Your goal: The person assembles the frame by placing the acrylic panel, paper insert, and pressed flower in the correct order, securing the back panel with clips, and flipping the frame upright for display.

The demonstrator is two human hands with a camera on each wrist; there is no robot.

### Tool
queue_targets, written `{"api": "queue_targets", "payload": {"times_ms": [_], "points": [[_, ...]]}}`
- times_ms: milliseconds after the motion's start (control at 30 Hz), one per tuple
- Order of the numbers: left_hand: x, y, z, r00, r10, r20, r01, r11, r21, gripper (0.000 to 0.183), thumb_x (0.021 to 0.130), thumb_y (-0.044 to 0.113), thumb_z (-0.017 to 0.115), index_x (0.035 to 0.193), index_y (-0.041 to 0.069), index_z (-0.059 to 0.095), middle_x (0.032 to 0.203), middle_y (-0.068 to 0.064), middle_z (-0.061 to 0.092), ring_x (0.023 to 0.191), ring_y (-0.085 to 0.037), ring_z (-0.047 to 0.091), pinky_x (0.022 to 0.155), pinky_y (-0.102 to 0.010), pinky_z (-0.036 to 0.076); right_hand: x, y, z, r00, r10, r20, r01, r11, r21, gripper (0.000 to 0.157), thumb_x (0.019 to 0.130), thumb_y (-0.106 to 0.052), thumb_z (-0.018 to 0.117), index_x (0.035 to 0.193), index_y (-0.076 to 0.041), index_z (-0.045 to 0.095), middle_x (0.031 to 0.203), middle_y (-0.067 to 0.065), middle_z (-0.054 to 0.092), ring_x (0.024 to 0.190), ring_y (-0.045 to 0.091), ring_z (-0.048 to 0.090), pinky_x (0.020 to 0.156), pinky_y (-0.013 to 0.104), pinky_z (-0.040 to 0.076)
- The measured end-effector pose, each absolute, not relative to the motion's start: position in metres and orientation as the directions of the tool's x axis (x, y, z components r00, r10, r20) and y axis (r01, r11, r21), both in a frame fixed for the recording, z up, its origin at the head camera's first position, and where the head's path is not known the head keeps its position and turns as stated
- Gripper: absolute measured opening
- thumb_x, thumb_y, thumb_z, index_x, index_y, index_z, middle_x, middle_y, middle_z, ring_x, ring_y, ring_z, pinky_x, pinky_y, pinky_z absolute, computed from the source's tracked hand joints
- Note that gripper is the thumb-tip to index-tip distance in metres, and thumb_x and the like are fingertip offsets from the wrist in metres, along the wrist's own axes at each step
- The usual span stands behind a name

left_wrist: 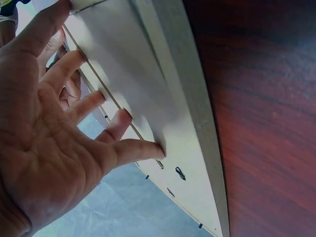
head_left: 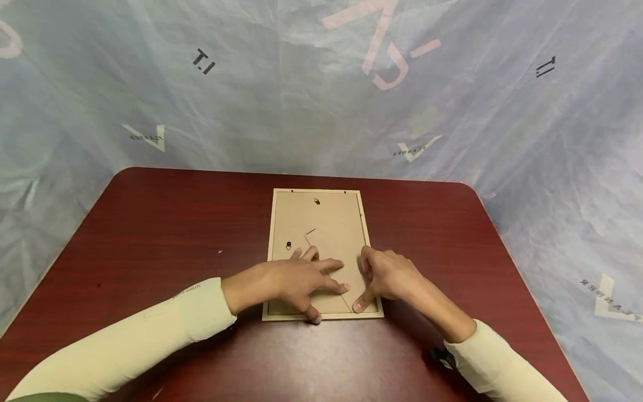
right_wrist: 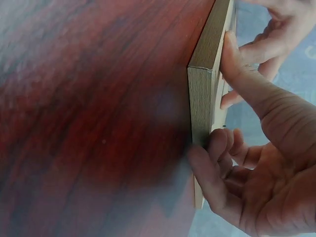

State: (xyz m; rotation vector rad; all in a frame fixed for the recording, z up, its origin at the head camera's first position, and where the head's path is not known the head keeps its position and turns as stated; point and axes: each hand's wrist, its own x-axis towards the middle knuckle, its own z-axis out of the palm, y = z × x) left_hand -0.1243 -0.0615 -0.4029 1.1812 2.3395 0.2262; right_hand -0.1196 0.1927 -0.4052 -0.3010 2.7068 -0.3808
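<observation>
Right wrist camera: I look at one corner of the wooden frame (right_wrist: pixel 201 98).
From my station I see the right hand (right_wrist: pixel 284 173) at the frame: its thumb rests on the flat face, close to the corner, and its index finger touches the side edge. The other fingers are bent near the face. The left hand (right_wrist: pixel 291 24) is beyond this thumb, over the same face of the frame; I cannot say which of its fingertips touch. The red-brown table (right_wrist: pixel 89 108) with dark grain lies under the frame and beside it. Past the frame I see a pale bluish backdrop (right_wrist: pixel 297 74), rather blurred.
</observation>
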Motion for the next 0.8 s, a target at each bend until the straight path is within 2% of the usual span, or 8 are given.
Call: {"api": "queue_targets", "payload": {"times_ms": [167, 267, 367, 433, 500, 600, 667, 800], "points": [[-0.12, -0.061, -0.4, -0.502, 0.782, -0.369, 0.742, 0.609, 0.28, 0.084, 0.097, 0.062, 0.084, 0.17, 0.052, 0.045, 0.19, 0.006, 0.025, 0.144, -0.029, 0.042, 0.132, -0.074, 0.033, -0.122, 0.202, -0.403, -0.876, -0.348, -0.334, -0.227, 0.908, -0.352, 0.071, 0.059, -0.056, 0.11, 0.101, -0.021, 0.064, 0.082, -0.003, 0.065, 0.076, 0.016, 0.06, 0.069, 0.037, 0.048], [-0.118, -0.063, -0.399, -0.508, 0.783, -0.359, 0.754, 0.605, 0.255, 0.084, 0.098, 0.063, 0.082, 0.171, 0.05, 0.044, 0.19, 0.005, 0.027, 0.146, -0.029, 0.044, 0.132, -0.073, 0.037, -0.129, 0.214, -0.401, -0.852, -0.439, -0.285, -0.285, 0.846, -0.45, 0.063, 0.072, -0.055, 0.106, 0.111, -0.02, 0.071, 0.086, -0.007, 0.071, 0.078, 0.011, 0.065, 0.072, 0.034, 0.053], [-0.121, -0.067, -0.399, -0.526, 0.792, -0.31, 0.751, 0.603, 0.267, 0.082, 0.099, 0.064, 0.081, 0.172, 0.043, 0.048, 0.187, -0.002, 0.033, 0.149, -0.032, 0.048, 0.126, -0.068, 0.047, -0.142, 0.228, -0.4, -0.841, -0.521, -0.146, -0.384, 0.764, -0.518, 0.048, 0.089, -0.046, 0.098, 0.119, -0.016, 0.076, 0.092, -0.006, 0.077, 0.085, 0.01, 0.071, 0.077, 0.035, 0.06], [-0.126, -0.069, -0.399, -0.559, 0.789, -0.256, 0.738, 0.614, 0.281, 0.082, 0.099, 0.063, 0.08, 0.171, 0.038, 0.05, 0.185, -0.006, 0.038, 0.154, -0.039, 0.048, 0.125, -0.066, 0.05, -0.152, 0.238, -0.401, -0.837, -0.546, -0.03, -0.469, 0.745, -0.475, 0.04, 0.095, -0.039, 0.093, 0.123, -0.014, 0.078, 0.101, -0.002, 0.08, 0.092, 0.015, 0.076, 0.083, 0.041, 0.064], [-0.133, -0.071, -0.401, -0.597, 0.778, -0.197, 0.726, 0.628, 0.281, 0.084, 0.099, 0.064, 0.079, 0.171, 0.032, 0.051, 0.181, -0.011, 0.044, 0.155, -0.043, 0.049, 0.123, -0.064, 0.052, -0.16, 0.247, -0.402, -0.832, -0.554, 0.044, -0.528, 0.763, -0.373, 0.039, 0.1, -0.034, 0.088, 0.13, -0.012, 0.078, 0.115, 0.004, 0.082, 0.105, 0.023, 0.08, 0.09, 0.049, 0.066], [-0.144, -0.07, -0.405, -0.648, 0.748, -0.14, 0.699, 0.658, 0.281, 0.091, 0.097, 0.068, 0.08, 0.172, 0.026, 0.05, 0.179, -0.014, 0.045, 0.157, -0.046, 0.046, 0.128, -0.067, 0.045, -0.172, 0.258, -0.408, -0.81, -0.579, 0.093, -0.583, 0.781, -0.223, 0.043, 0.104, -0.03, 0.084, 0.14, -0.009, 0.076, 0.134, 0.013, 0.078, 0.122, 0.034, 0.078, 0.102, 0.058, 0.064], [-0.15, -0.068, -0.408, -0.667, 0.732, -0.136, 0.678, 0.673, 0.295, 0.098, 0.094, 0.072, 0.082, 0.173, 0.026, 0.048, 0.181, -0.014, 0.042, 0.159, -0.046, 0.042, 0.13, -0.069, 0.041, -0.179, 0.262, -0.412, -0.779, -0.618, 0.106, -0.626, 0.76, -0.174, 0.045, 0.105, -0.026, 0.082, 0.144, -0.006, 0.074, 0.144, 0.019, 0.075, 0.132, 0.042, 0.074, 0.108, 0.062, 0.061], [-0.158, -0.063, -0.41, -0.672, 0.72, -0.174, 0.645, 0.685, 0.339, 0.106, 0.087, 0.078, 0.084, 0.174, 0.032, 0.045, 0.187, -0.012, 0.031, 0.17, -0.055, 0.026, 0.135, -0.075, 0.027, -0.193, 0.266, -0.419, -0.689, -0.708, 0.157, -0.725, 0.673, -0.146, 0.042, 0.106, -0.02, 0.081, 0.144, -0.004, 0.075, 0.153, 0.025, 0.07, 0.147, 0.051, 0.064, 0.12, 0.067, 0.053]]}}
